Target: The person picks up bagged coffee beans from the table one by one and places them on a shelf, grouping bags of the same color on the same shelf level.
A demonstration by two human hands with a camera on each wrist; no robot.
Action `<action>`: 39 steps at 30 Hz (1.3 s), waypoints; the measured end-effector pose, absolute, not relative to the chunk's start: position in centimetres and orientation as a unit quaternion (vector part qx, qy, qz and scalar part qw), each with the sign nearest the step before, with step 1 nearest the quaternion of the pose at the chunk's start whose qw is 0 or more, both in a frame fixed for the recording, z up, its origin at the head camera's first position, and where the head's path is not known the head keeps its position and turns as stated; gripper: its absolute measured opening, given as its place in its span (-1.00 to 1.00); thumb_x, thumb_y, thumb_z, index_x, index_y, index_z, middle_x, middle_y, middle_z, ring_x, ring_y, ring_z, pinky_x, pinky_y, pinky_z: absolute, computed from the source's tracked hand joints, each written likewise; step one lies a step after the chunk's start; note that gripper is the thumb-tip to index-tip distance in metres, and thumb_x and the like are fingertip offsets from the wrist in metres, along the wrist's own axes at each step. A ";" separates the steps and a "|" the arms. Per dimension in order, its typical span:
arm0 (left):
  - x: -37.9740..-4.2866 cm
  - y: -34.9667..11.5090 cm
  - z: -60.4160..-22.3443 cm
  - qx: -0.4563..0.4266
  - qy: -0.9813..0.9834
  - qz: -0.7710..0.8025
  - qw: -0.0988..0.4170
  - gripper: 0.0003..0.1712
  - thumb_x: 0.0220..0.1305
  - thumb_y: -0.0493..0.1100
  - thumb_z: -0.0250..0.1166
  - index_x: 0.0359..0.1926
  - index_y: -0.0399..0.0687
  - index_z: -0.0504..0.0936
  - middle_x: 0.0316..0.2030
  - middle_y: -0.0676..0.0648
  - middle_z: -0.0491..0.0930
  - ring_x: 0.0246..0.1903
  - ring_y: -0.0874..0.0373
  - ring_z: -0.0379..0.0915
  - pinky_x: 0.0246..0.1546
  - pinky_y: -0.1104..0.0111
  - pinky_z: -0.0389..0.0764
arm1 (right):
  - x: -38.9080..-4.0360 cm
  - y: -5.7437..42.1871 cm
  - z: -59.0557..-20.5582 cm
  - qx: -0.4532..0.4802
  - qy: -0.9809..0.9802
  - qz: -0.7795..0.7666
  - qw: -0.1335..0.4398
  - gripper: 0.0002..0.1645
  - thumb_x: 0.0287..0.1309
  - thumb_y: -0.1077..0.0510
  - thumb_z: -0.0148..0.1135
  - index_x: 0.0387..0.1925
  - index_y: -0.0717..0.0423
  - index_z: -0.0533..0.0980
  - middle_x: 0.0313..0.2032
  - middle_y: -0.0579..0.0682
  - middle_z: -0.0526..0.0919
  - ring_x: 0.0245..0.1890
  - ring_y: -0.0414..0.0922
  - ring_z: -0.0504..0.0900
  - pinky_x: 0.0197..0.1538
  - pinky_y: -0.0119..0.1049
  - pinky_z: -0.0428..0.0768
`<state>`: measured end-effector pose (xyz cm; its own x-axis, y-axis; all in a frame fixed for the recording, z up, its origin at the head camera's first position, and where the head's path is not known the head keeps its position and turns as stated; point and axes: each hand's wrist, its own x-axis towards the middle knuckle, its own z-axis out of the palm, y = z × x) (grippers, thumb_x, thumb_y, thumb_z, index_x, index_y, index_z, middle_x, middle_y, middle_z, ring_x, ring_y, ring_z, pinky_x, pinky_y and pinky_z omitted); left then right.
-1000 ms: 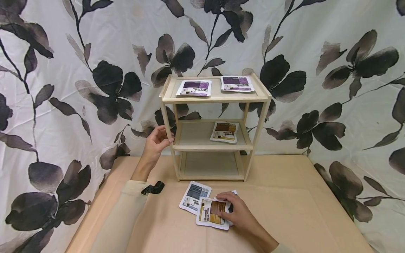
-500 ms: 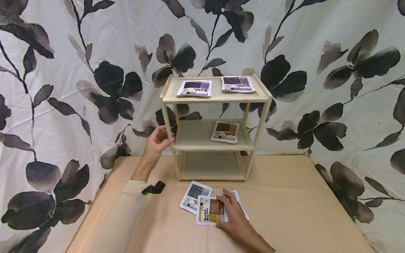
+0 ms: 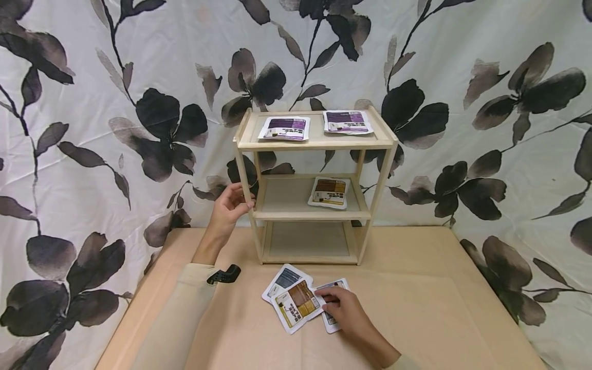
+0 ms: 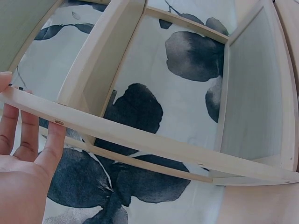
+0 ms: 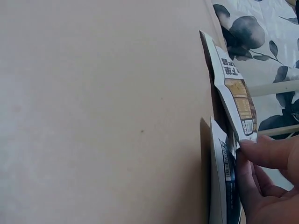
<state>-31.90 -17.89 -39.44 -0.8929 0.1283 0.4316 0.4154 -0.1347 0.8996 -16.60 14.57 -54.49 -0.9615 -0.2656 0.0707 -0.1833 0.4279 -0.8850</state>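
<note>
A peach-coloured table (image 3: 439,298) spans the lower part of the frame, with white cloth (image 3: 499,205) printed with dark flowers behind it and at both sides. At centre stands a pale wooden rack (image 3: 310,146); the person's left hand (image 3: 227,208) holds its left front post between thumb and fingers. At lower centre, the right hand (image 3: 349,311) pinches a corner of a brown-and-yellow packet (image 3: 296,304), which overlaps a blue-grey packet (image 3: 277,282) on its upper left.

Forward-down head view, close left-wrist view, shelf (image 3: 288,196) in both.
</note>
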 end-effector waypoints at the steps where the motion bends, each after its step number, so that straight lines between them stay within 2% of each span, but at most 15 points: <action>1: -31.9 -17.9 -39.4 -0.209 -0.652 -0.723 0.098 -0.54 0.27 -0.51 0.28 0.12 -0.06 0.54 -0.09 -0.25 0.57 -0.13 0.12 0.57 -0.07 0.37 0.71 | -16.7 14.5 -54.5 -0.130 0.845 -0.517 0.040 -0.58 0.12 0.51 0.32 0.01 0.20 0.66 -0.07 0.12 0.71 -0.11 0.02 0.70 -0.12 -0.44 0.69; 6: -31.8 -17.8 -39.4 -0.205 -0.653 -0.722 0.097 -0.54 0.27 -0.50 0.29 0.12 -0.04 0.54 -0.11 -0.14 0.59 -0.12 0.12 0.56 -0.07 0.40 0.70 | -17.2 14.2 -54.3 -0.120 0.856 -0.502 0.034 -0.67 0.16 0.47 0.32 -0.05 0.20 0.69 -0.11 0.06 0.73 -0.14 -0.07 0.70 -0.11 -0.44 0.68; 11: -31.8 -17.8 -39.5 -0.204 -0.654 -0.721 0.100 -0.53 0.26 -0.51 0.29 0.11 -0.01 0.55 -0.12 -0.09 0.61 -0.13 0.12 0.55 -0.09 0.42 0.69 | -18.1 14.0 -54.0 -0.120 0.864 -0.489 0.027 -0.64 0.22 0.51 0.21 -0.08 0.13 0.70 -0.09 -0.01 0.73 -0.08 -0.08 0.67 -0.04 -0.38 0.63; 15: -31.8 -17.9 -39.6 -0.201 -0.656 -0.721 0.100 -0.53 0.26 -0.51 0.30 0.12 -0.01 0.55 -0.10 -0.19 0.59 -0.13 0.12 0.55 -0.10 0.42 0.69 | -18.7 13.6 -53.6 -0.120 0.862 -0.492 0.029 -0.61 0.31 0.50 0.09 -0.07 0.09 0.69 -0.03 -0.01 0.69 0.00 -0.06 0.62 0.02 -0.31 0.60; 19: -31.8 -18.0 -39.5 -0.200 -0.655 -0.722 0.100 -0.53 0.27 -0.50 0.29 0.11 0.01 0.55 -0.08 -0.25 0.58 -0.12 0.12 0.55 -0.10 0.41 0.69 | -19.1 12.8 -53.5 -0.151 0.865 -0.477 0.043 -0.74 0.31 0.30 0.27 0.01 0.12 0.67 0.01 0.04 0.63 0.03 -0.03 0.57 0.06 -0.22 0.57; 22: -31.8 -17.9 -39.4 -0.202 -0.653 -0.723 0.100 -0.52 0.26 -0.51 0.29 0.11 0.01 0.56 -0.09 -0.23 0.58 -0.12 0.12 0.56 -0.09 0.41 0.70 | -19.2 12.0 -53.5 -0.175 0.868 -0.462 0.051 -0.62 0.15 0.17 0.48 0.02 0.11 0.67 0.01 0.03 0.61 0.06 -0.02 0.55 0.10 -0.14 0.57; 24: -31.8 -17.9 -39.3 -0.205 -0.651 -0.724 0.101 -0.52 0.26 -0.50 0.29 0.11 0.01 0.55 -0.08 -0.24 0.58 -0.12 0.12 0.56 -0.09 0.40 0.70 | -19.2 11.6 -53.5 -0.177 0.870 -0.458 0.051 -0.59 0.08 0.16 0.54 0.00 0.09 0.68 -0.01 0.01 0.61 0.06 0.00 0.56 0.11 -0.06 0.58; 29: -31.9 -17.9 -39.3 -0.210 -0.647 -0.726 0.101 -0.52 0.26 -0.51 0.29 0.10 0.02 0.56 -0.08 -0.34 0.55 -0.14 0.12 0.55 -0.09 0.40 0.71 | -19.2 11.1 -53.6 -0.153 0.864 -0.475 0.065 -0.61 0.02 0.19 0.57 -0.06 0.02 0.71 -0.01 0.00 0.65 0.11 0.05 0.58 0.20 0.07 0.54; 35: -31.9 -17.9 -39.4 -0.212 -0.651 -0.722 0.100 -0.52 0.27 -0.51 0.28 0.10 0.05 0.57 -0.11 -0.15 0.61 -0.13 0.14 0.55 -0.09 0.42 0.69 | -19.3 11.0 -53.9 -0.157 0.834 -0.519 0.103 -0.59 0.04 0.24 0.53 -0.02 -0.02 0.68 0.07 0.06 0.65 0.18 0.08 0.54 0.28 0.08 0.46; 39: -31.9 -17.9 -39.4 -0.211 -0.653 -0.721 0.099 -0.53 0.27 -0.50 0.28 0.11 0.03 0.56 -0.11 -0.13 0.61 -0.13 0.13 0.54 -0.08 0.42 0.68 | -19.2 11.1 -53.7 -0.172 0.815 -0.539 0.125 -0.60 0.14 0.25 0.46 0.03 -0.04 0.65 0.13 0.09 0.59 0.19 0.05 0.48 0.28 0.02 0.41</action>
